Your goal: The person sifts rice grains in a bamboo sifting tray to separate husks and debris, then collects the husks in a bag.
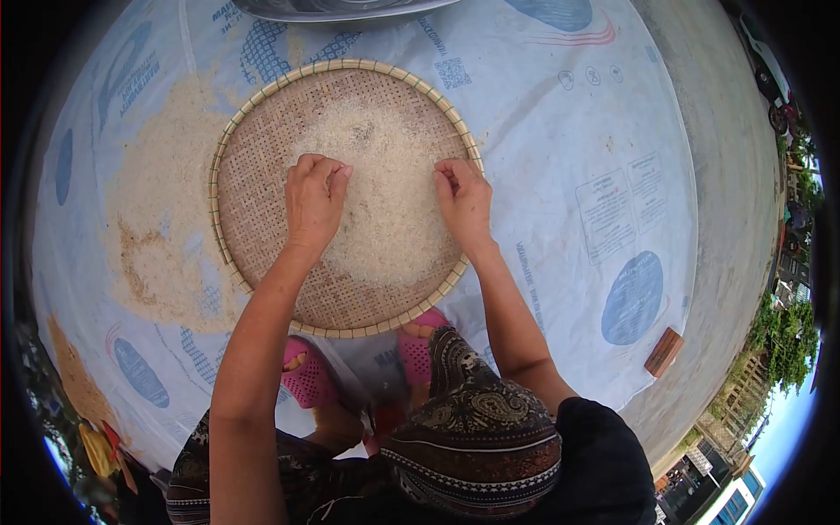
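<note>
Bamboo tray (262, 236) holds rice (389, 223) lying between the left hand (313, 203) and right hand (464, 199), equally near, fingers (331, 171) of both curled shut on grains.

Metal basin (341, 9) cut off at top edge, tarp (560, 131) print unreadably small, left hand (313, 206) and right hand (464, 201) fingertips curled under.

left hand (313, 203) curled on rice (385, 201) | right hand (464, 199) curled on rice | woven tray (254, 227) on tarp (560, 175)
</note>
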